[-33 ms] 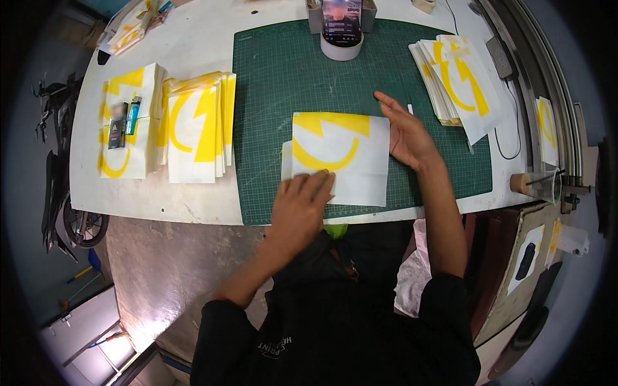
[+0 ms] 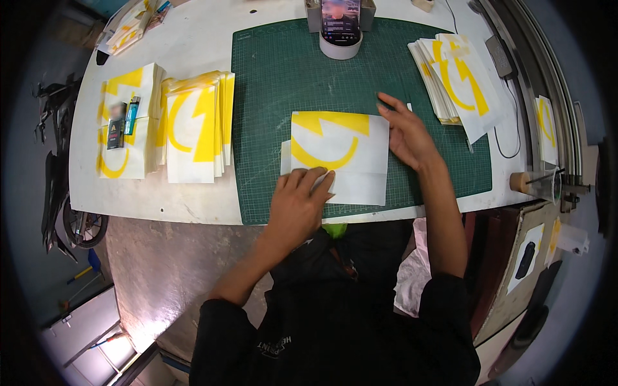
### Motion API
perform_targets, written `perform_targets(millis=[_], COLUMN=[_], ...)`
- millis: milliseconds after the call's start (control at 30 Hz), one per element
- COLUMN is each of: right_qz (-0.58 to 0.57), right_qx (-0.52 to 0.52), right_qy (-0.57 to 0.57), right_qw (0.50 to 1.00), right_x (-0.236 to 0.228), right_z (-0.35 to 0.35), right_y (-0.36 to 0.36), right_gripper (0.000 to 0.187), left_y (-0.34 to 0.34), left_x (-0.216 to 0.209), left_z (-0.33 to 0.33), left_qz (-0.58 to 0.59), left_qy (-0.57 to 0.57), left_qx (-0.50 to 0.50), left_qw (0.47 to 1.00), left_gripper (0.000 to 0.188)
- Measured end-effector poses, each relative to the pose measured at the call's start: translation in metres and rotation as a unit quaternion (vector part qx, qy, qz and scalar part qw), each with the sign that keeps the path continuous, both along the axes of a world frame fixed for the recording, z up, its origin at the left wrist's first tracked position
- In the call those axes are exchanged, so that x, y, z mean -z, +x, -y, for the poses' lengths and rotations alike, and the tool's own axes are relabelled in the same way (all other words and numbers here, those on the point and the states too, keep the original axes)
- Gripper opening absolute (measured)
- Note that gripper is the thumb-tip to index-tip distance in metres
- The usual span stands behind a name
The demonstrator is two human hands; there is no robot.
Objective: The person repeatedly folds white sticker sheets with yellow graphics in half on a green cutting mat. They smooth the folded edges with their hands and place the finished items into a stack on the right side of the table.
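Observation:
A folded white paper sheet [image 2: 357,183] with yellow printed shapes lies on the green cutting mat [image 2: 290,71], close to the table's front edge. A narrow pale strip of paper shows past its left side. On its lower left part rests my left hand [image 2: 297,201], fingers lying on the paper just under the yellow curve and thumb lower down. My right hand [image 2: 409,136] is held beside the sheet's right edge, fingers apart and nothing in them. Whether it touches the paper there, I cannot tell.
Stacks of similar printed paper [image 2: 193,128] lie left of the mat; a lighter [image 2: 132,116] and a small dark box [image 2: 116,128] top the outer stack. Another pile [image 2: 460,83] covers the mat's right corner. A phone [image 2: 341,22] stands at the back, a clear cup [image 2: 544,186] at right.
My right hand's fingers have shifted very slightly, bending a little more. My left hand and the sheet stay in nearly the same place.

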State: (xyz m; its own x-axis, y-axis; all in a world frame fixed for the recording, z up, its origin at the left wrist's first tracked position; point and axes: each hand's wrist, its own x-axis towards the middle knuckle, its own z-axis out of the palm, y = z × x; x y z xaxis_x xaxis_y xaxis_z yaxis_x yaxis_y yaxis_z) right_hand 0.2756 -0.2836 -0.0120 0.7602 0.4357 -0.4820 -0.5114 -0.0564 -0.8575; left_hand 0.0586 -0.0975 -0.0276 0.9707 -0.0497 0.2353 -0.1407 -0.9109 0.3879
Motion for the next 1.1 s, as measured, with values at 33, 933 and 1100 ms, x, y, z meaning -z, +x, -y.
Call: perform_targets(millis=[33,933,1100], right_qz=[0.053,0.558,0.568], right_qx=[0.012,-0.452,-0.380], right_qy=[-0.107,-0.302,-0.298], right_qw=[0.993,0.627,0.667], right_x=[-0.004,-0.004,0.008], right_z=[0.002,-0.049,-0.006], right_y=[-0.006,-0.045,-0.037], right_gripper=[0.065,0.156,0.160], left_y=[0.001,0.070,0.065], left_x=[-0.001,-0.041,-0.040], left_z=[-0.001,-0.074,-0.077], left_qz=[-0.002,-0.220,-0.231], left_qy=[-0.002,0.197,0.179], left_qx=[0.008,0.083,0.059], left_qw=[1.000,0.952,0.954], left_gripper=[0.043,0.149,0.151])
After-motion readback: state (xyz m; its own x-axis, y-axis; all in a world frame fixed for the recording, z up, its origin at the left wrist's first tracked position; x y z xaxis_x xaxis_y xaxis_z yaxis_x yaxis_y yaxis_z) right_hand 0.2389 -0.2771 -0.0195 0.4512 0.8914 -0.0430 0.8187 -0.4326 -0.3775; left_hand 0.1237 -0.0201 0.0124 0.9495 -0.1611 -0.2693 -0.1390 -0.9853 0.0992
